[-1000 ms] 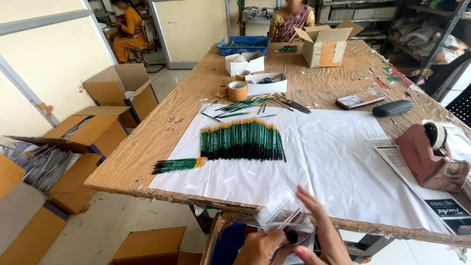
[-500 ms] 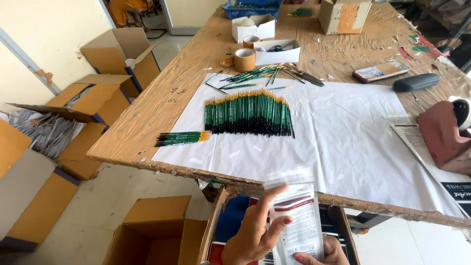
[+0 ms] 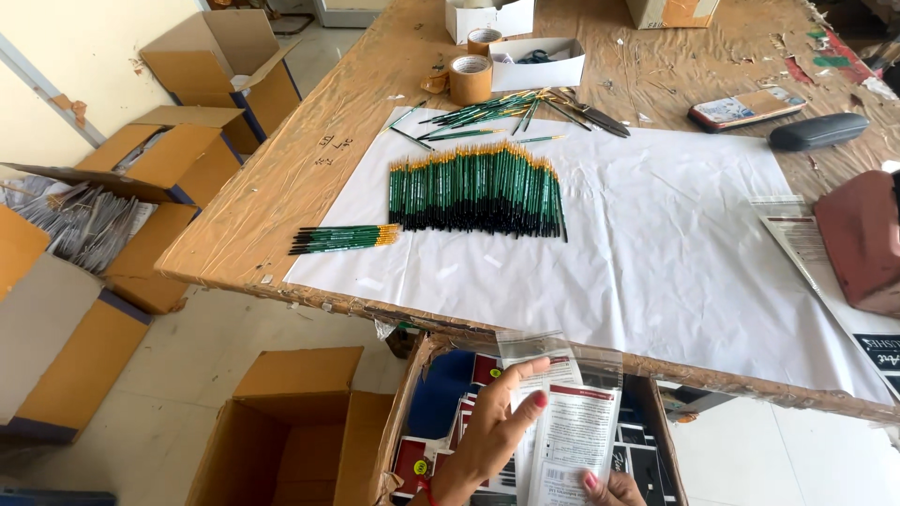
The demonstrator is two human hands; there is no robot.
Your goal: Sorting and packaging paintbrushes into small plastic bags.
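My left hand (image 3: 492, 426) and my right hand (image 3: 614, 489) hold a clear plastic sleeve with a printed card (image 3: 574, 422) below the table's front edge, over an open cardboard box (image 3: 412, 403) of red and black printed packs. On the white paper sheet (image 3: 675, 253) lies a neat row of green-handled paint brushes (image 3: 476, 190). A small bundle of the same brushes (image 3: 343, 238) lies at the sheet's left edge. A loose heap of brushes (image 3: 497, 110) sits further back.
Two brown tape rolls (image 3: 470, 77), a white carton (image 3: 534, 64), a phone (image 3: 745, 106), a dark case (image 3: 817, 131) and a red-brown tape dispenser (image 3: 861, 242) are on the wooden table. Open cardboard boxes (image 3: 178, 159) stand on the floor at left, another (image 3: 291, 431) below.
The view has tilted down and closer to the table. My hands have raised the plastic sleeve higher and the left hand's fingers now spread across its front.
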